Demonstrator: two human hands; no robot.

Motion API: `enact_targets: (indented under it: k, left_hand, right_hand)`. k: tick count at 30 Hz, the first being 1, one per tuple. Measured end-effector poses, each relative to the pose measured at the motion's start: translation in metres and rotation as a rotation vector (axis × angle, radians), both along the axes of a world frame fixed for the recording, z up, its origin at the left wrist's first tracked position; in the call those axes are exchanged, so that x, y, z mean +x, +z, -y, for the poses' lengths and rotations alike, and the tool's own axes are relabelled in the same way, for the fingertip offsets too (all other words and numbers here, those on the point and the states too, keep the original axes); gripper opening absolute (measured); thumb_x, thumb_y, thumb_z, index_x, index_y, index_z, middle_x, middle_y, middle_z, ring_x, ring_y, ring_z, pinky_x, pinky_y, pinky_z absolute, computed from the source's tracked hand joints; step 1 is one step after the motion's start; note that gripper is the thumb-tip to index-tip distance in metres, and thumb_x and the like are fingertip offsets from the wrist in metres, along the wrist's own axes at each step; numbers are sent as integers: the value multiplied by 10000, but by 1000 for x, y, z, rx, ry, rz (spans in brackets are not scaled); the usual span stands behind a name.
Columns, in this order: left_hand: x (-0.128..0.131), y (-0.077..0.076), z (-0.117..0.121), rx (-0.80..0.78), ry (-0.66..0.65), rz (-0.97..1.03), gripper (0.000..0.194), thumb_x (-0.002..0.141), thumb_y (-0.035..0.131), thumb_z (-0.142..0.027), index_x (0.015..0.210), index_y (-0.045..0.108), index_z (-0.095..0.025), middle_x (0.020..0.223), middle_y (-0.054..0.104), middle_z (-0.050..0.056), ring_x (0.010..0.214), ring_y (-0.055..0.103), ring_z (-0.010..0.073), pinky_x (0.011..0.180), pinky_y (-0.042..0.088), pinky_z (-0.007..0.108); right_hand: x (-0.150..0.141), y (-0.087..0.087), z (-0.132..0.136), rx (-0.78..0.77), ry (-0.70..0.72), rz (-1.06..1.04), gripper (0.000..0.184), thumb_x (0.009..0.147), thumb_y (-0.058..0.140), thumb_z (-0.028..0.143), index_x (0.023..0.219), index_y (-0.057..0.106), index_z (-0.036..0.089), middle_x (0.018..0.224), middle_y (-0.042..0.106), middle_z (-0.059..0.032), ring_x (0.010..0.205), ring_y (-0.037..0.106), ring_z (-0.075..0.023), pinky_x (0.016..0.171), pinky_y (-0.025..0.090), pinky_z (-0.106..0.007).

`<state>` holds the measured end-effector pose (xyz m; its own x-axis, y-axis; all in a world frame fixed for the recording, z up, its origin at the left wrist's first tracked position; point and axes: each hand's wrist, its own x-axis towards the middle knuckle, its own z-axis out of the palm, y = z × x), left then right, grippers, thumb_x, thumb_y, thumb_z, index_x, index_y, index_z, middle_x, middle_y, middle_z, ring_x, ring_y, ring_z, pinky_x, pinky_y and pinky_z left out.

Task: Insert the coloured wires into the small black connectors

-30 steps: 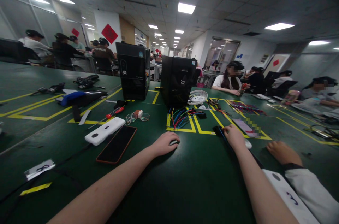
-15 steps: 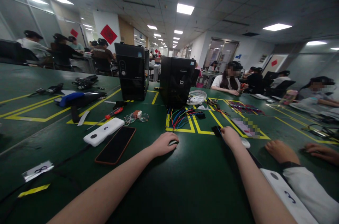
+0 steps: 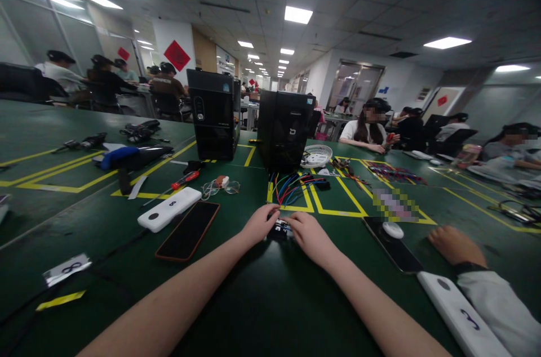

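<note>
My left hand (image 3: pixel 261 223) and my right hand (image 3: pixel 311 236) meet at the middle of the table. Between them is a small black item with white parts (image 3: pixel 280 228), too small to name. Fingers of both hands are closed on its sides, and partly cover it. Just beyond the hands lies a fanned bundle of red, blue, green and black wires (image 3: pixel 291 191), inside a yellow taped box.
Two black computer towers (image 3: pixel 213 115) stand behind the wires, beside a white basket (image 3: pixel 316 155). Left are a phone (image 3: pixel 188 231), a white power bank (image 3: pixel 169 209), a red screwdriver (image 3: pixel 185 180) and glasses (image 3: pixel 230 187). A co-worker's hand (image 3: pixel 457 245) rests at right near another phone (image 3: pixel 391 244).
My right hand has come left from beside the right phone, bringing a dark item to my left hand. The view has shifted slightly. A second co-worker hand at far right is gone from view.
</note>
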<state>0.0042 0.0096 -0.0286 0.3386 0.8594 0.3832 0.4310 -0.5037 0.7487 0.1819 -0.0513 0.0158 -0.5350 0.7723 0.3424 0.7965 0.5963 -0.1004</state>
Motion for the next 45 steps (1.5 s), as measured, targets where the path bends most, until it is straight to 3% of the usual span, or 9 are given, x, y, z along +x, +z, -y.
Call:
enact_targets:
  k: [7,12,15,21,41,45]
  left_hand:
    - [1,1,2,-56,-50,-46,262,880,440,-246,1074,599,-172,1070,644,69,1010,578,193,918,435,306]
    - [-1,3,5,35,-197,-121,300,853,512,-338,1094,595,-181,1119,627,70,1042,563,213,937,421,329]
    - [-1,4,8,70,-209,-139,414,776,611,-299,1169,547,-189,1169,604,75,1065,554,222,950,412,331]
    - [1,5,8,53,-258,-100,426,752,618,-219,1169,537,-191,1150,613,60,1051,564,213,940,419,319]
    - [-1,3,6,22,-245,-133,473,755,638,-246,1211,519,-197,1194,597,71,1094,549,227,962,414,343]
    - [-2,0,5,24,-224,-141,474,756,642,-272,1209,522,-198,1208,588,72,1108,539,231,975,402,352]
  right_hand:
    - [-11,-14,1,83,-18,-83,178,841,508,192,985,612,202,1002,591,-75,958,517,-208,827,419,-366]
    - [-4,-20,-11,98,-38,-171,167,860,458,175,919,613,191,916,598,-75,874,537,-197,785,447,-354]
    - [-1,-21,-14,128,-38,-213,153,843,488,175,928,614,196,949,592,-78,911,531,-206,811,442,-372]
    - [-7,-32,-14,119,22,-284,145,831,490,135,886,607,201,993,599,-70,973,519,-211,850,420,-398]
    - [-11,-36,-11,73,-73,-388,122,828,427,130,853,529,194,921,565,-78,899,503,-214,798,415,-378]
    - [-6,-30,-10,85,-132,-440,126,847,410,153,869,529,188,899,554,-75,892,499,-208,797,414,-370]
